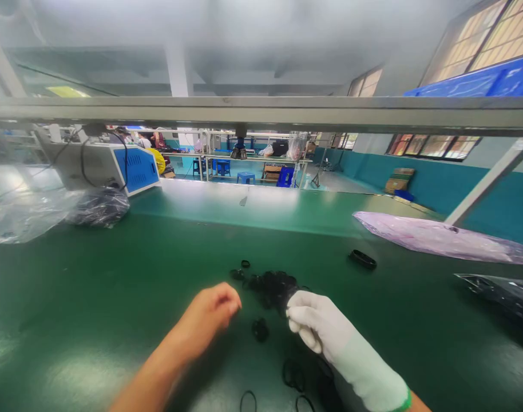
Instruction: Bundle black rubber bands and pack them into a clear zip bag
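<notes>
A heap of small black rings point(272, 286), like rubber bands, lies on the green tabletop point(115, 297). At its right edge is my right hand point(310, 320) in a white glove, fingers pinched together against the heap; what they hold, if anything, is hidden. My left hand point(216, 309), bare and a little blurred, hovers left of the heap with its fingers curled closed, and I cannot see anything in it. Between the hands sits a small black clump point(260, 330). Loose black rings point(293, 375) lie nearer to me, partly beneath my right forearm.
A black oval band point(363, 259) lies to the right of the heap. Beyond it are a pinkish plastic bag point(433, 237) and a bag of dark parts point(502, 294). Clear plastic point(30, 214) and a blue-and-grey machine point(137, 169) stand left. A metal bar point(261, 111) crosses ahead.
</notes>
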{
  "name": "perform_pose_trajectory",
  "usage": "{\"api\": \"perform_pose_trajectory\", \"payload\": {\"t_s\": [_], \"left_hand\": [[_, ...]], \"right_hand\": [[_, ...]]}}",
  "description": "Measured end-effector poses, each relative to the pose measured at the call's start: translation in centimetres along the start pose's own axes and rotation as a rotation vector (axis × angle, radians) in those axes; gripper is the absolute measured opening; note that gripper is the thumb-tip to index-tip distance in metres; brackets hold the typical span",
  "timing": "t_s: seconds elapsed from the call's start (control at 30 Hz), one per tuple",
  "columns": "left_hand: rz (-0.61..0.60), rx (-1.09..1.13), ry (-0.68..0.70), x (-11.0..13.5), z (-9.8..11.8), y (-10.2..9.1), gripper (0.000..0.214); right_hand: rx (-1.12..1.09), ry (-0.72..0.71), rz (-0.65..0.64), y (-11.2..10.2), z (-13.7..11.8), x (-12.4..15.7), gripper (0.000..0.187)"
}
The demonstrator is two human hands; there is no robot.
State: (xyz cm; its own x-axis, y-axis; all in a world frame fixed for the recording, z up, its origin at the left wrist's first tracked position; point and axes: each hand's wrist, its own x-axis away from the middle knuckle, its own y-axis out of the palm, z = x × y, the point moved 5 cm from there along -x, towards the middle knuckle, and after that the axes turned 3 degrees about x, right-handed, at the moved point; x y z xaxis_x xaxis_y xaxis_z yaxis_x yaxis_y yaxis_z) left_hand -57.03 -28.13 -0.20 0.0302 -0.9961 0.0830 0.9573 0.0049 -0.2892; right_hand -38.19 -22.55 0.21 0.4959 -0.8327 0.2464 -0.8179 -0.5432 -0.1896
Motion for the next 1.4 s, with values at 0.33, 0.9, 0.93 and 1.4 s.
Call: {"api": "perform_pose_trajectory", "payload": {"t_s": [0.33,0.9,0.93,1.4], "left_hand": [[0.031,-0.64,0.134,-0.8,-0.5,4.2,0.024],[0.238,0.162,-0.088,-1.1,-2.3,0.4,0.021],[0.189,0.08,-0.099,-1.1,-2.4,0.2,0.02],[0.057,0.328,-0.136,-0.4,-1.0,5.1,0.022]], "right_hand": [[0.828,-0.109,-0.153,0.7,-1.5,1.9,0.02],[-0.111,0.071,-0.069,2.0,1.8,-0.4,0.019],[-0.142,0.078,-0.07,1.9,2.0,-0.5,0.02],[-0.106,0.08,-0.078,3.2,0.4,0.3,0.029]]}}
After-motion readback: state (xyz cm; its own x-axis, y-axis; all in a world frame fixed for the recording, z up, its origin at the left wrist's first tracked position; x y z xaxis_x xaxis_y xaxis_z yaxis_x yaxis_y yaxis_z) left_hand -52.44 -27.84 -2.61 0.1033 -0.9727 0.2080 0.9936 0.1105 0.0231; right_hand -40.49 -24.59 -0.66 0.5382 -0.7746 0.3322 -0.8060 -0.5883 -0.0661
